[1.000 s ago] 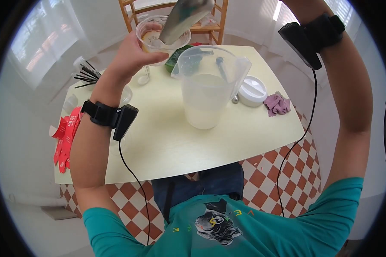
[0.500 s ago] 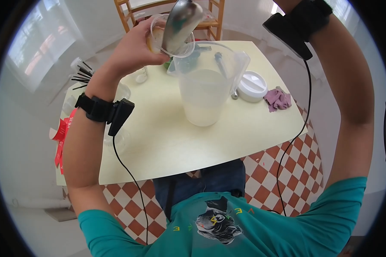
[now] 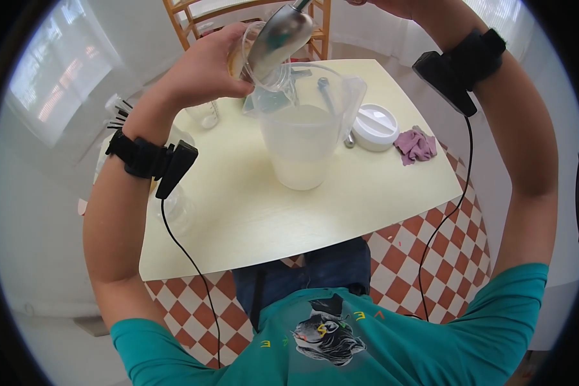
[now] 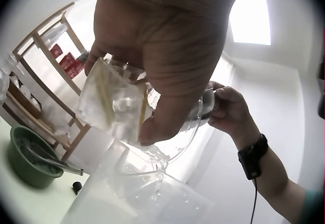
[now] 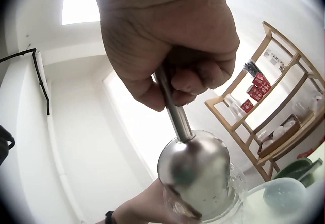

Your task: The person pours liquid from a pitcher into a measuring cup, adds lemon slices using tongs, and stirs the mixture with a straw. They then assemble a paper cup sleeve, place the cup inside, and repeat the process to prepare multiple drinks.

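Note:
My left hand (image 3: 206, 69) grips a clear plastic cup (image 4: 119, 107) and holds it tilted over the mouth of the translucent pitcher (image 3: 302, 151). Clear lumps like ice and yellow slices show through the cup's wall. A stream of clear liquid (image 4: 158, 165) runs from the cup's rim down into the pitcher, which stands on the table part full of cloudy liquid. With curled fingers my right hand (image 5: 175, 46) holds the handle of a shiny metal scoop (image 5: 195, 165). Its bowl lies across the cup's opening and covers much of it.
Right of the pitcher are a white round lid (image 3: 375, 127), a small metal piece (image 3: 349, 141) and a crumpled purple cloth (image 3: 416, 147). Behind it stands a green bowl (image 4: 30, 160) with a utensil in it. A wooden shelf (image 5: 284, 81) is beyond the table (image 3: 225, 225).
My left hand has brought the cup rightward to the pitcher and tipped it further. The scoop has stayed at the cup's mouth, and liquid now runs out.

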